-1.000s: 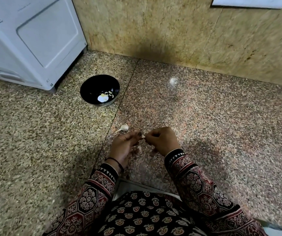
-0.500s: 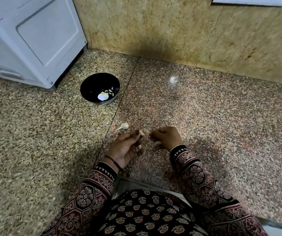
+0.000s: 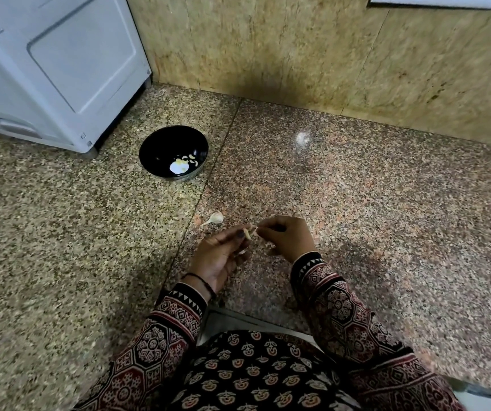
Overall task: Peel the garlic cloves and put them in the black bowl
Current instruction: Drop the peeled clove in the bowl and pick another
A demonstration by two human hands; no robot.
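My left hand [image 3: 222, 256] pinches a small pale garlic clove [image 3: 247, 233] between thumb and fingertips, low over the speckled granite floor. My right hand [image 3: 287, 237] is closed just to its right, its fingertips nipping a bit of the clove's skin. The black bowl [image 3: 161, 149] stands on the floor up and to the left of my hands, with several peeled cloves and a white glare spot inside. One unpeeled clove with a tail [image 3: 215, 218] lies on the floor just beyond my left hand.
A white appliance [image 3: 51, 63] stands at the far left, close behind the bowl. A yellowish stone wall [image 3: 327, 54] runs along the back. A floor joint [image 3: 205, 185] passes between bowl and hands. My patterned sleeves and lap fill the bottom.
My hands have drawn slightly apart and the left palm has turned more upward, showing the clove. The right hand has shifted a little right. The bowl and loose clove lie still.
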